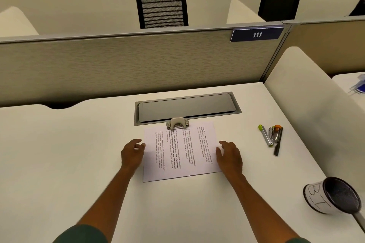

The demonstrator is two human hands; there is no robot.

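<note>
Head view is showing a printed sheet (183, 156) lying flat on the white desk (69, 154), its far edge sitting under a hole punch (177, 123). The left hand (132, 154) is resting at the sheet's left edge, fingers loosely curled, gripping nothing. The right hand (229, 157) is lying on the right edge, fingers relaxed and slightly spread. A stapler (266, 136) and a pen (278, 144) are lying well to the right.

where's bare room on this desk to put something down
Widest bare patch: the desk left of the left hand. Also the near strip below the paper, between the forearms. Crowded: stapler, pens and tipped cup on the right, hole punch at the paper's far edge.
</note>
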